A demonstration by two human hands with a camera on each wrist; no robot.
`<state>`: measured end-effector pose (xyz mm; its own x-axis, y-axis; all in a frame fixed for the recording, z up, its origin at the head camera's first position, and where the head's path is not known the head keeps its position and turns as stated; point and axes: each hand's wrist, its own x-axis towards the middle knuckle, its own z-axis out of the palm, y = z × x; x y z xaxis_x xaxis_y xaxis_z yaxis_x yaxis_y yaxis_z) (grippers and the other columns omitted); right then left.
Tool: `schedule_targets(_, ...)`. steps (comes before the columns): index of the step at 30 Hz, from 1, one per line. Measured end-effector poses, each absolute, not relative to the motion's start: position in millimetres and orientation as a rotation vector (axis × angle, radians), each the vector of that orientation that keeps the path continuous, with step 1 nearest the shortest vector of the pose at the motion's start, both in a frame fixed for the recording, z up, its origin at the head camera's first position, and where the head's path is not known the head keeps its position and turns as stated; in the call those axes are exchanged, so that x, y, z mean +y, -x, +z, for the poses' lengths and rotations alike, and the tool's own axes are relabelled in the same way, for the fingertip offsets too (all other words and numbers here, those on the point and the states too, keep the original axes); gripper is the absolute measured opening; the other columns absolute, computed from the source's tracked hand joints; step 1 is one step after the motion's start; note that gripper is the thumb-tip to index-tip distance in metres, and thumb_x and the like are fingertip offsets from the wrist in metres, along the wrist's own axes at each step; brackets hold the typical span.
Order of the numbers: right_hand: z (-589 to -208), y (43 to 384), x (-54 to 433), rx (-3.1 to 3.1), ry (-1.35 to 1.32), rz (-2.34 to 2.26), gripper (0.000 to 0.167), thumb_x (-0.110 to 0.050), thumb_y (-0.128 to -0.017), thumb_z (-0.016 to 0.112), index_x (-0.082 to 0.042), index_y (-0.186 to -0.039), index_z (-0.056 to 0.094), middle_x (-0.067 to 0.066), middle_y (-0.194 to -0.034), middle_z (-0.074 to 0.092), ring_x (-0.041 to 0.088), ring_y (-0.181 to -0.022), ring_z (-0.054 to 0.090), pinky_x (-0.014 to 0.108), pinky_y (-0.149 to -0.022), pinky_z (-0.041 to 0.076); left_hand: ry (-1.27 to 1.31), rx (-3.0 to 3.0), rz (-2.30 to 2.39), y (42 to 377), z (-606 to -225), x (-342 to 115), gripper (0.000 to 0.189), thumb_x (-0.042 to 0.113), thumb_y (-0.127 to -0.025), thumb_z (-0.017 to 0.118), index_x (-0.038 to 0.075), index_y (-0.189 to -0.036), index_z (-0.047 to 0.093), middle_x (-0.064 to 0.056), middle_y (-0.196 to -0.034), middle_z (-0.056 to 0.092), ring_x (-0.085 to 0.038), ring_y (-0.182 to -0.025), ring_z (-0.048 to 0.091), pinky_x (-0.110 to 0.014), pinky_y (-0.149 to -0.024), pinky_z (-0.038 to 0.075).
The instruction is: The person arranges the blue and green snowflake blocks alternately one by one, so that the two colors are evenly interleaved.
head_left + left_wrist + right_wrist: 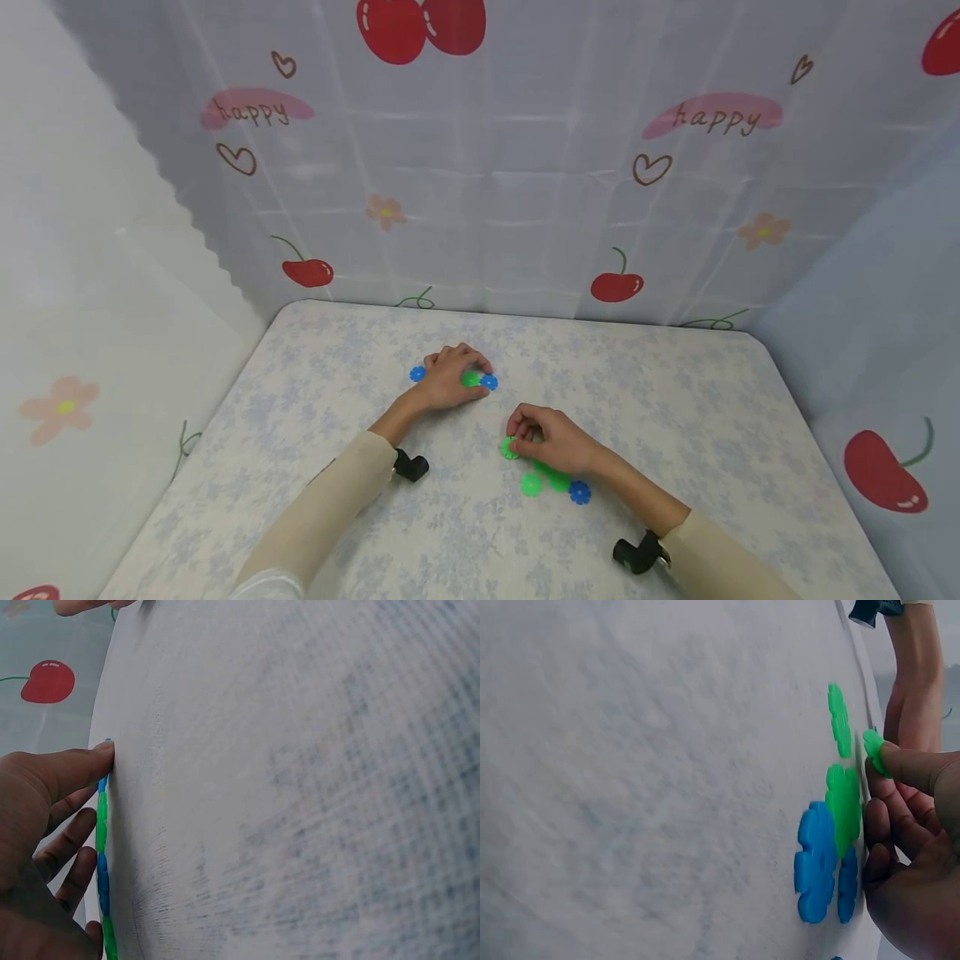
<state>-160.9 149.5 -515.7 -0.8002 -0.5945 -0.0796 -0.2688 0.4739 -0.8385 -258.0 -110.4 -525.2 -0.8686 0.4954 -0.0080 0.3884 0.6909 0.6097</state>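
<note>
Flat flower-shaped plastic discs form a row under my left hand, with a blue disc at the right end beside a green disc. Thumb and forefinger hold that end from its two sides; the palm hides the middle. Another blue disc shows left of the hand. In the left wrist view the row runs green and blue in turn, low against the tabletop. My right hand pinches a single green flower disc between thumb and forefinger, just above the table.
Loose discs lie below the right hand: a green one, a second green one partly covered, and a blue one. The patterned tabletop ends at a printed curtain behind. Black wrist cameras sit at both sleeves.
</note>
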Motion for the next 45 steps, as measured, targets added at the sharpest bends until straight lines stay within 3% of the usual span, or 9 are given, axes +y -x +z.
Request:
schedule_targets(7,-518.2,174.1,149.8,2.379,0.746,-1.275,0.012,-0.017,-0.104,0.073,-0.010,-0.111,0.068,0.006,-0.098,0.071,0.013,-0.087,0.063,0.025,-0.079,0.050,-0.716,2.731,0.919,259.1,-527.3,-109.5,0.026,0.034,-0.099,0.078,0.025,-0.123,0.070,-0.004,-0.139,0.059,-0.038,-0.134,0.044,-0.067,-0.111,0.019)
schedule_targets(16,-522.4,186.2,150.3,2.413,0.717,-1.270,0.011,-0.020,-0.103,0.074,-0.013,-0.110,0.069,0.005,-0.096,0.070,0.013,-0.082,0.061,0.025,-0.075,0.050,-0.697,2.724,0.922,259.2,-527.9,-109.7,0.026,0.034,-0.099,0.078,0.026,-0.122,0.070,-0.004,-0.140,0.058,-0.037,-0.135,0.044,-0.067,-0.111,0.019)
schedule_targets(35,-525.6,210.5,151.5,2.462,0.666,-1.292,0.011,-0.019,-0.103,0.074,-0.013,-0.111,0.070,0.003,-0.099,0.070,0.014,-0.089,0.064,0.025,-0.082,0.052,-0.685,2.699,0.971,261.2,-533.6,-109.7,0.025,0.034,-0.099,0.078,0.027,-0.122,0.070,-0.003,-0.139,0.058,-0.036,-0.135,0.043,-0.066,-0.114,0.015)
schedule_targets(45,-525.5,224.9,151.5,2.467,0.644,-1.311,0.012,-0.015,-0.103,0.074,-0.008,-0.111,0.070,0.007,-0.097,0.071,0.013,-0.085,0.064,0.026,-0.078,0.051,-0.686,2.719,0.939,262.0,-535.7,-108.8,0.025,0.035,-0.100,0.077,0.027,-0.123,0.069,-0.003,-0.139,0.058,-0.036,-0.134,0.044,-0.066,-0.113,0.016)
